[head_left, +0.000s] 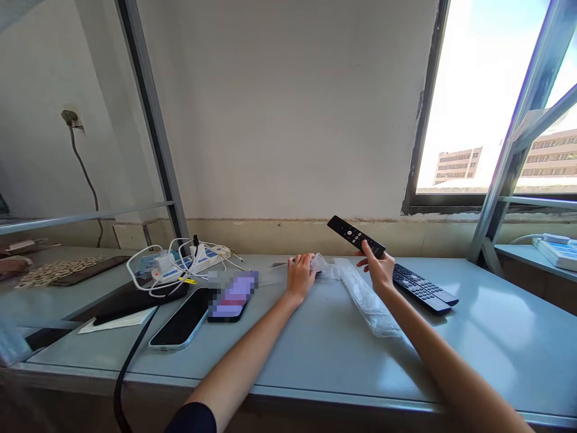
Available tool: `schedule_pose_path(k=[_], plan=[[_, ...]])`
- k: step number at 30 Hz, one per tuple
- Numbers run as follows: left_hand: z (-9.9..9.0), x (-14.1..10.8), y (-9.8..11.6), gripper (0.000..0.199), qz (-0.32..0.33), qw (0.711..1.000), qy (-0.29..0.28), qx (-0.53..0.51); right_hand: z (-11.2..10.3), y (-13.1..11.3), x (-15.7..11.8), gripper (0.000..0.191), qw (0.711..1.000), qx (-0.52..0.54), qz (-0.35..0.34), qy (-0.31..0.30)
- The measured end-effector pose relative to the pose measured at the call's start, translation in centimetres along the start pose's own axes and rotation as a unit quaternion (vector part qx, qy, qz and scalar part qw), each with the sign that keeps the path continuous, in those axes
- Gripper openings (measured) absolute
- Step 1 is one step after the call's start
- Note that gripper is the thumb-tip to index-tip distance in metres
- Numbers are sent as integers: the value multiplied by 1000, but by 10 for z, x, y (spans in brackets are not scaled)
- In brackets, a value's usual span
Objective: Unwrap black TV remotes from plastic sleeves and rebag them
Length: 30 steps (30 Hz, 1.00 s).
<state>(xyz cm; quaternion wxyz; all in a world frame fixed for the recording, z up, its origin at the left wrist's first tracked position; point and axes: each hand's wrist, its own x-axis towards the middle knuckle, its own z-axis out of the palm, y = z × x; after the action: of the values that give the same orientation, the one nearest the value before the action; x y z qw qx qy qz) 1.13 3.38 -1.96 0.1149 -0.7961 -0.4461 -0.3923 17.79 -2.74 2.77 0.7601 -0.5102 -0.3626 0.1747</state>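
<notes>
My right hand point(377, 266) holds a slim black remote control point(354, 233) by its lower end, raised above the table and tilted. My left hand point(301, 275) rests on the table near the back, its fingers curled over the end of a clear plastic wrap point(325, 266); what lies under the fingers is mostly hidden. A long clear plastic sleeve point(367, 300) stretches on the table between my two arms. Beside my right wrist, dark remotes point(424, 288) with many buttons lie close together.
On the grey table point(311, 361) at left lie two phones point(183, 319) point(234, 294), a power strip point(198, 261) with tangled white cables, a black pouch point(135, 302) and a black strap point(130, 355). Metal posts point(153, 114) point(514, 144) rise on both sides.
</notes>
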Motion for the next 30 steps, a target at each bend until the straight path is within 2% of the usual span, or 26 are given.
schedule_pose_path(k=[4,6,8,12,19,25,30], plan=[[0,-1,2,19,9,1000,-3,-7,-6,-3,9,24,987,79,106,88],[-1,-1,3,19,13,1000,-6,-5,-9,-4,12,20,981,88,140,102],[-1,-1,4,20,21,1000,-10,-2,-10,-5,12,21,980,89,155,89],[-3,-1,6,25,46,999,-18,8,-6,-3,9,18,983,79,157,60],[-4,-3,11,28,83,996,-27,19,-3,6,10,15,988,57,134,46],[-5,-3,13,30,97,995,-34,5,-4,3,9,10,991,38,123,48],[-3,-3,14,27,117,993,-29,-15,-2,1,3,15,996,12,77,30]])
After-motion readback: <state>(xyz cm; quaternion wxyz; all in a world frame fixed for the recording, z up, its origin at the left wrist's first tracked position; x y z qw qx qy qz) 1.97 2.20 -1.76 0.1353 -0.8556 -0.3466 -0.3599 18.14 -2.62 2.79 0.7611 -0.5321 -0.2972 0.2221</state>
